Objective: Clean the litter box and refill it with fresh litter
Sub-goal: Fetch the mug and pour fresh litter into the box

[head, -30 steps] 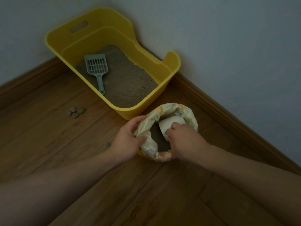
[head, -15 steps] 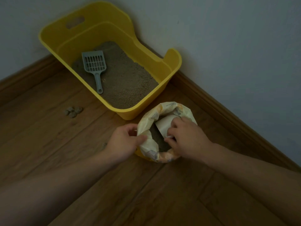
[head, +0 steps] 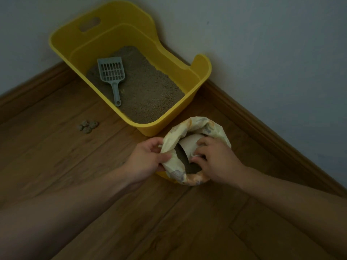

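A yellow litter box (head: 201, 68) stands in the room's corner, with brown litter (head: 150, 91) covering its floor. A grey slotted scoop (head: 112, 76) lies on the litter, handle toward me. In front of the box sits an open litter bag (head: 195, 124) with a rolled-down printed rim. My left hand (head: 146, 158) grips the bag's left rim. My right hand (head: 216, 158) reaches into the bag and holds a white paper cup (head: 187, 145) tilted into the litter inside.
A small pile of litter clumps (head: 87, 126) lies on the wooden floor (head: 56, 156) left of the box. Grey walls and a wooden baseboard (head: 262, 124) run behind the box and along the right.
My right hand has shifted slightly deeper over the cup inside the bag. The left hand keeps its hold on the rim. The view has drifted a little.
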Motion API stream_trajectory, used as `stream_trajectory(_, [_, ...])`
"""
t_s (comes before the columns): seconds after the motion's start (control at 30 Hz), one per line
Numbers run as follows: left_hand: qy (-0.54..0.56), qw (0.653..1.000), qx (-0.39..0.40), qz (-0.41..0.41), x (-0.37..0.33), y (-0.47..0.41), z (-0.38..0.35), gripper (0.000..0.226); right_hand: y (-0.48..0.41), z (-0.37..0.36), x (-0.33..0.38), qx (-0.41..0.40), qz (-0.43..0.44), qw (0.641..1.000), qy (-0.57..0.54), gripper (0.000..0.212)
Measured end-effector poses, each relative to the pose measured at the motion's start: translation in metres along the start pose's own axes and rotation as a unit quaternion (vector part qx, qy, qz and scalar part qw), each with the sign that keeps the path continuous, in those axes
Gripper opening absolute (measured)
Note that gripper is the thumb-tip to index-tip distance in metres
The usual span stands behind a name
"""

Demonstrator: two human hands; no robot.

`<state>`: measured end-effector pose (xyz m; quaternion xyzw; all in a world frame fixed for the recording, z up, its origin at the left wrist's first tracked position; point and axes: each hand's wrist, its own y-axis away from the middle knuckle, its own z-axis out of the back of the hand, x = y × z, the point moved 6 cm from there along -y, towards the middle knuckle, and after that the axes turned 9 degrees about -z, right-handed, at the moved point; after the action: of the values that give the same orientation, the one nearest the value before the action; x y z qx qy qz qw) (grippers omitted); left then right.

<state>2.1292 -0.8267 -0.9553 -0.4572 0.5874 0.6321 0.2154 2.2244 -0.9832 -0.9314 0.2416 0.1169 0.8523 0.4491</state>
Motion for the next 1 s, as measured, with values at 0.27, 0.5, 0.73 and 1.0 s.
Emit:
stream_trajectory(0.27, [0.052,0.998,0.027,-0.007,-0.012,0.006,-0.014,0.03,-0.002,-0.004,-0.008,0.027,-0.002,0.996,-0.084,0.02])
stream_trajectory(0.5, [0.005,0.998,0.057,-0.017,-0.013,0.009,-0.019,0.029,-0.007,-0.011,-0.021,0.065,-0.036,0.977,-0.199,0.009])
stream_trajectory(0.73, [-0.018,0.998,0.05,-0.02,-0.013,0.016,-0.008,0.032,-0.012,-0.019,-0.026,0.123,-0.087,0.947,-0.283,0.014])
stream_trajectory(1.0, [-0.072,0.997,-0.022,-0.021,-0.015,0.025,0.009,0.027,-0.005,-0.014,-0.024,0.132,-0.083,0.939,-0.308,0.018])
